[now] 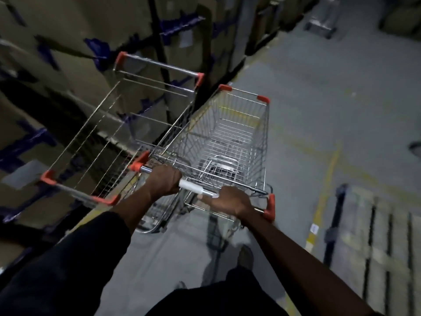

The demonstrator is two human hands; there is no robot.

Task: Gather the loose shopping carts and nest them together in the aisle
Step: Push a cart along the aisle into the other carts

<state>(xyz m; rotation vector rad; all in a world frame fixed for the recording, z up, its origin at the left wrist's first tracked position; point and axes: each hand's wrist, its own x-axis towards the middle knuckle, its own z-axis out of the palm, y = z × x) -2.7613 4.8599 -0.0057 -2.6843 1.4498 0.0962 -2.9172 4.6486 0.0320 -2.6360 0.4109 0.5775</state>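
Note:
A wire shopping cart (230, 133) with red corner caps stands in front of me on the grey floor. My left hand (163, 180) and my right hand (229, 200) both grip its chrome handle bar (193, 187), one on each side of a white sleeve. A second wire cart (109, 137), also with red corners, stands just to the left, side by side with the first and against the shelving. Its handle points away from me. The two carts are not nested.
Tall shelving (79, 53) stacked with cardboard boxes runs along the left. A wooden pallet (376, 236) lies on the floor at the right, beside yellow floor lines (328, 179). Something metal, blurred, stands far up the aisle (323, 19).

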